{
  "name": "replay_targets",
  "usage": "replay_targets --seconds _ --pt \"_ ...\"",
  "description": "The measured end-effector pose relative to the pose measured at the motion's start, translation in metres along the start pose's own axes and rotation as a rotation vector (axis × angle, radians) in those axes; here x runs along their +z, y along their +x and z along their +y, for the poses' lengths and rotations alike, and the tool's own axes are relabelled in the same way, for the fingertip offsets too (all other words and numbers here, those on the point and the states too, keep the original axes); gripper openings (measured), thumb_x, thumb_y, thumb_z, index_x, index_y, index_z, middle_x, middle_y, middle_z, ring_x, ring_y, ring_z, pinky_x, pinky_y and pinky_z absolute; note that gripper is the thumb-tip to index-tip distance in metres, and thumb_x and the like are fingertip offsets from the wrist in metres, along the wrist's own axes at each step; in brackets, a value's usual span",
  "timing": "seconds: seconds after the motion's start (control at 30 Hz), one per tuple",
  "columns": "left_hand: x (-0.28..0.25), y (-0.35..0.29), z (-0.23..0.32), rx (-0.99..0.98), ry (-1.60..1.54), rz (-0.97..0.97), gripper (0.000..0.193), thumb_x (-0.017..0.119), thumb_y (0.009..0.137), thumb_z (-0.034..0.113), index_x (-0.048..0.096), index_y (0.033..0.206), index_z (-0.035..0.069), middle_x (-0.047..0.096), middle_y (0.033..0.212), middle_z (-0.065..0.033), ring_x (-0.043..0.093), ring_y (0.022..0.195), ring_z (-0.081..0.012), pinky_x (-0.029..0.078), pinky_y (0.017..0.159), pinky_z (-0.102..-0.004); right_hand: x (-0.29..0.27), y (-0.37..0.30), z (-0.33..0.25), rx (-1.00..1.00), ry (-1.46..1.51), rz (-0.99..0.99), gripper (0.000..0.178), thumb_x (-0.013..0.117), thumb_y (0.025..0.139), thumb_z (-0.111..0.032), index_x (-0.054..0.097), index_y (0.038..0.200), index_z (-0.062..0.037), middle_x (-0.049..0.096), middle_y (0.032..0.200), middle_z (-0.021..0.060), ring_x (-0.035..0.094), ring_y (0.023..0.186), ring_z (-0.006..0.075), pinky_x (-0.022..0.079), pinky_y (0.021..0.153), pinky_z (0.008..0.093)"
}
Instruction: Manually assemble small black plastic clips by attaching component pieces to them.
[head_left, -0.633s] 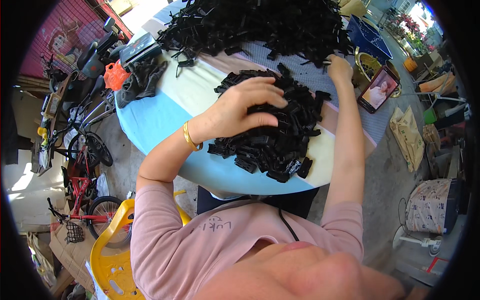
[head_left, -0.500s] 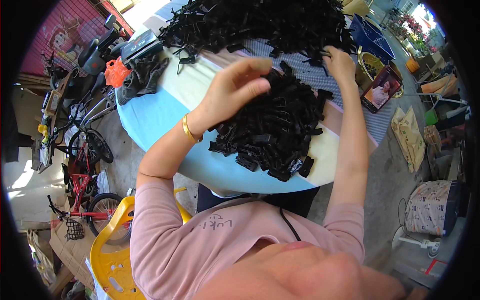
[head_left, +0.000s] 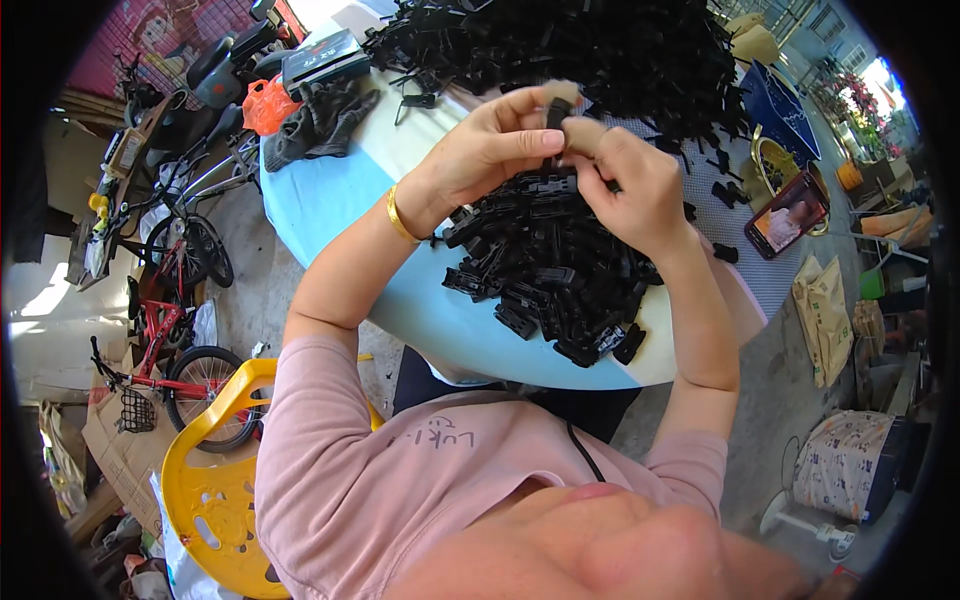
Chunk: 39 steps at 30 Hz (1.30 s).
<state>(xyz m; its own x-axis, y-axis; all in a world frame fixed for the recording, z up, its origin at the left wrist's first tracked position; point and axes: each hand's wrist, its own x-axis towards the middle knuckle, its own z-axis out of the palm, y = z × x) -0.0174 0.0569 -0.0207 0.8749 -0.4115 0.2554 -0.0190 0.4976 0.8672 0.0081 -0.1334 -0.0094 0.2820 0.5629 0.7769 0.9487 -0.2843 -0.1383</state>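
Both of my hands are raised together over a pile of small black plastic clips (head_left: pixel 555 270) on the round table (head_left: pixel 330 190). My left hand (head_left: pixel 490 150), with a gold bangle on its wrist, pinches a small black plastic piece (head_left: pixel 556 115) from the left. My right hand (head_left: pixel 630 185) grips the same piece from the right, fingertips touching those of the left hand. A much larger heap of black plastic parts (head_left: pixel 600 50) covers the far side of the table.
A phone (head_left: pixel 790 215) with a lit screen lies at the table's right edge. Dark gloves (head_left: pixel 320 115), an orange bag (head_left: pixel 265 100) and a box (head_left: pixel 325 60) sit at the far left. A yellow plastic chair (head_left: pixel 215 470) and bicycles (head_left: pixel 170 300) stand on the left.
My left hand has lifted off the near pile of clips and my right hand has come in from the far right; both now meet above the pile holding one small black piece.
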Motion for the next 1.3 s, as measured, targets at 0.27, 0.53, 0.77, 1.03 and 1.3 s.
replay_targets --seconds 0.27,0.53,0.77,1.03,1.3 --pt "0.019 -0.006 -0.009 0.193 0.473 0.167 0.052 0.055 0.082 -0.003 0.027 0.126 0.001 0.058 0.104 -0.0145 0.059 0.091 -0.0165 0.049 0.082 -0.0299 0.003 0.001 -0.001 0.516 0.549 -0.056 0.013 0.051 0.09 -0.011 0.057 0.091 0.0002 0.055 0.074 -0.0019 0.046 0.063 0.003 0.038 0.059 0.0161" --pt "0.025 -0.008 -0.01 0.242 0.45 0.16 0.032 0.053 0.085 -0.003 0.035 0.112 0.0 0.054 0.106 -0.0112 0.057 0.09 -0.0146 0.049 0.078 -0.0264 0.001 0.002 -0.004 0.591 0.656 -0.102 0.013 0.053 0.089 -0.012 0.058 0.086 -0.0006 0.045 0.062 -0.0056 0.037 0.056 0.0013 0.031 0.05 0.0153" --pt "0.027 -0.011 -0.022 0.424 0.548 0.277 0.02 0.056 0.083 -0.002 0.045 0.1 -0.003 0.058 0.103 -0.0122 0.059 0.089 -0.0155 0.05 0.075 -0.0264 0.006 0.002 -0.011 0.596 0.716 -0.076 0.012 0.053 0.089 -0.011 0.057 0.086 0.0003 0.045 0.061 -0.0045 0.037 0.054 0.002 0.03 0.049 0.016" --pt "0.034 -0.012 -0.015 0.565 0.883 0.283 0.026 0.058 0.08 -0.005 0.047 0.103 -0.002 0.059 0.103 -0.0146 0.06 0.091 -0.0188 0.049 0.077 -0.0283 0.002 0.0 -0.004 0.566 0.743 -0.102 0.012 0.052 0.089 -0.01 0.057 0.091 0.0006 0.047 0.066 -0.0051 0.039 0.056 0.0018 0.031 0.05 0.016" --pt "0.029 -0.008 0.006 0.245 -0.14 0.126 0.036 0.034 0.095 0.015 0.033 0.128 0.0 0.038 0.13 -0.0247 0.046 0.116 -0.0333 0.039 0.097 -0.039 0.002 0.0 -0.003 0.046 0.311 0.145 0.016 0.072 0.071 -0.007 0.062 0.082 -0.002 0.055 0.062 0.0033 0.05 0.052 0.0101 0.039 0.047 0.0203"
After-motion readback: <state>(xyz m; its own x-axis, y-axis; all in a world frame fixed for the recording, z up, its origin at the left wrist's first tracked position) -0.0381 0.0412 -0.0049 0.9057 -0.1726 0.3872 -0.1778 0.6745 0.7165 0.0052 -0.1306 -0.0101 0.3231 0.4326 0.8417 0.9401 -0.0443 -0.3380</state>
